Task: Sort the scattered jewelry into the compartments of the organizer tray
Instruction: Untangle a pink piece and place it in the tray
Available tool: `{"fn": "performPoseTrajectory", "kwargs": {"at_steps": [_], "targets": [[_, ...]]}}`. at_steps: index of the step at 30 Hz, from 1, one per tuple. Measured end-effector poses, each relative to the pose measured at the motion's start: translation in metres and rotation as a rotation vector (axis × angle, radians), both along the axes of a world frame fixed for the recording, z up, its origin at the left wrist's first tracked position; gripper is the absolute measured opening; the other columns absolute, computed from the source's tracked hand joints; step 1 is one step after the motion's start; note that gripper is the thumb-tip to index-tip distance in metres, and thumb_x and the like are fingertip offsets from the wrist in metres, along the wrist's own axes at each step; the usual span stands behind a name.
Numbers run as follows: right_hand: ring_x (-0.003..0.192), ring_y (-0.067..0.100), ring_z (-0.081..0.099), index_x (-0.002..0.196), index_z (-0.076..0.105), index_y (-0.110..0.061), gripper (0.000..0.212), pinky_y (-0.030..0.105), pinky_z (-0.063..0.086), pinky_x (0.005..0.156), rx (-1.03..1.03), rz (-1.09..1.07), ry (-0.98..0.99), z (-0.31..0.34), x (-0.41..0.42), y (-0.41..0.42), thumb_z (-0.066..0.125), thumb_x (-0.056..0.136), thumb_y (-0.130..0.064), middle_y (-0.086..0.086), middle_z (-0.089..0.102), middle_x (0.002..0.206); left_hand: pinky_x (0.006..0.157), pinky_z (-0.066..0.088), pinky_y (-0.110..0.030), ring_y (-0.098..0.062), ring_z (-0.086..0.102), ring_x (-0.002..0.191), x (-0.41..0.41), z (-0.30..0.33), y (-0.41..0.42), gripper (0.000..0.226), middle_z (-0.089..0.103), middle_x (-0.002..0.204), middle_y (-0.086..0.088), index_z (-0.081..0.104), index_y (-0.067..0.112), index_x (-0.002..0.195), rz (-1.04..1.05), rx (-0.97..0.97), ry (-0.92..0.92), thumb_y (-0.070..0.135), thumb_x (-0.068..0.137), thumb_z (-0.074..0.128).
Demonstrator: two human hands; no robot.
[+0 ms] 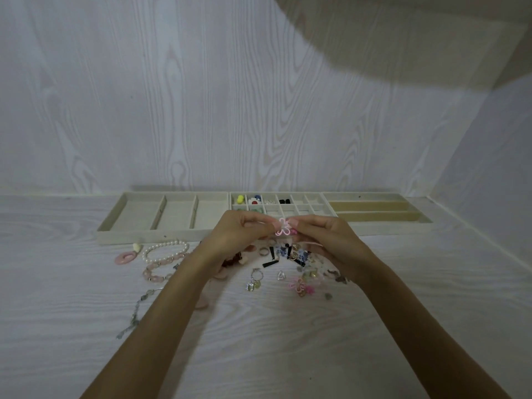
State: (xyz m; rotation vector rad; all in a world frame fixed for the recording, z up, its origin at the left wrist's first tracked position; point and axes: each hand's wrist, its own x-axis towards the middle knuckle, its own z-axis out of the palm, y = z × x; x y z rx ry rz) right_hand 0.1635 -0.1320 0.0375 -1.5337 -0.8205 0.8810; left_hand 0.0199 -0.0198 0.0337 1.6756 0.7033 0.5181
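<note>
Head view. We record two hands raised together above the table (259, 341), in front of the organizer tray (161, 234). The left hand (241, 230) and the right hand (319, 234) both pinch one pink flower-shaped earring (282, 226) between thumb and fingertips; the remaining fingers curl inward. The earring is held in the air, just in front of the tray's middle section, and lies in no compartment.

We count three tray sections set side by side against the wall: a left section with three large compartments, a middle grid of small cells, and a right section with long slots. In the grid's back row we count four occupied cells: yellow beads (239, 199), a red-white-blue piece (255, 200), a small pale piece (269, 201), and black pieces (283, 201). Green items in the front row are partly hidden by the hands.

On the table we note one pearl bracelet (166, 249), one pink bead bracelet (158, 273), one pink ring-shaped pendant (126, 258), one grey chain (135, 312) and a second pink flower earring (299, 286). The central heap is too tangled to count.
</note>
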Motion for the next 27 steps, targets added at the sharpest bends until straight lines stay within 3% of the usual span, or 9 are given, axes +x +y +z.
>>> {"fn": "performPoseTrajectory", "kwargs": {"at_steps": [5,8,10,14,17,22,27], "targets": [[0.082,0.012,0.07,0.1,0.069,-0.007,0.02,0.017,0.056,0.077,0.089,0.058,0.169,0.019,0.012,0.014,0.063,0.083,0.0,0.01,0.073,0.094,0.051,0.043,-0.007,-0.002,0.058,0.067,0.01,0.025,0.02,0.011,0.068,0.077,0.003,0.073,0.022,0.089,0.005,0.108,0.042,0.029,0.081,0.073],[0.082,0.012,0.07,0.099,0.068,-0.007,0.022,0.019,0.056,0.077,0.115,0.082,0.252,0.031,0.022,0.023,0.063,0.079,0.001,0.009,0.073,0.091,0.047,0.04,-0.007,-0.011,0.055,0.071,0.022,0.037,0.03,0.013,0.066,0.086,-0.004,0.073,0.016,0.093,-0.018,0.12,0.059,0.025,0.083,0.071],[0.083,0.012,0.07,0.099,0.069,-0.006,0.026,0.019,0.056,0.078,0.109,0.102,0.26,0.037,0.031,0.027,0.065,0.073,-0.002,0.008,0.073,0.091,0.047,0.04,-0.006,-0.008,0.056,0.074,0.031,0.044,0.037,0.013,0.066,0.092,0.001,0.073,0.019,0.095,-0.036,0.113,0.095,0.026,0.085,0.069],[0.089,0.011,0.07,0.107,0.067,-0.004,0.027,0.018,0.055,0.082,0.08,0.12,0.21,0.046,0.049,0.033,0.061,0.082,0.002,0.008,0.073,0.099,0.05,0.039,-0.014,-0.003,0.049,0.064,0.048,0.05,0.049,0.011,0.062,0.078,0.009,0.068,0.027,0.096,-0.095,0.07,0.15,0.03,0.086,0.068],[0.083,0.01,0.071,0.104,0.068,-0.004,0.022,0.015,0.055,0.074,0.1,0.056,0.138,0.049,0.058,0.039,0.063,0.083,-0.001,0.008,0.074,0.093,0.049,0.033,-0.015,-0.001,0.047,0.06,0.057,0.051,0.055,0.005,0.06,0.063,0.017,0.066,0.03,0.091,-0.129,0.059,0.165,0.027,0.087,0.067],[0.082,0.009,0.071,0.1,0.07,-0.005,0.019,0.014,0.055,0.075,0.126,-0.047,-0.063,0.048,0.063,0.044,0.068,0.082,-0.006,0.007,0.073,0.095,0.043,0.028,-0.012,0.001,0.046,0.051,0.067,0.05,0.058,0.008,0.066,0.08,0.009,0.068,0.025,0.095,-0.128,-0.029,0.132,0.023,0.087,0.067],[0.089,0.016,0.071,0.103,0.069,-0.005,0.021,0.018,0.056,0.077,0.179,-0.125,-0.116,0.042,0.058,0.047,0.069,0.082,-0.007,0.01,0.073,0.094,0.044,0.031,-0.012,0.0,0.046,0.052,0.071,0.048,0.055,0.012,0.066,0.067,0.014,0.071,0.023,0.098,-0.14,-0.042,0.117,0.024,0.086,0.067]]}}
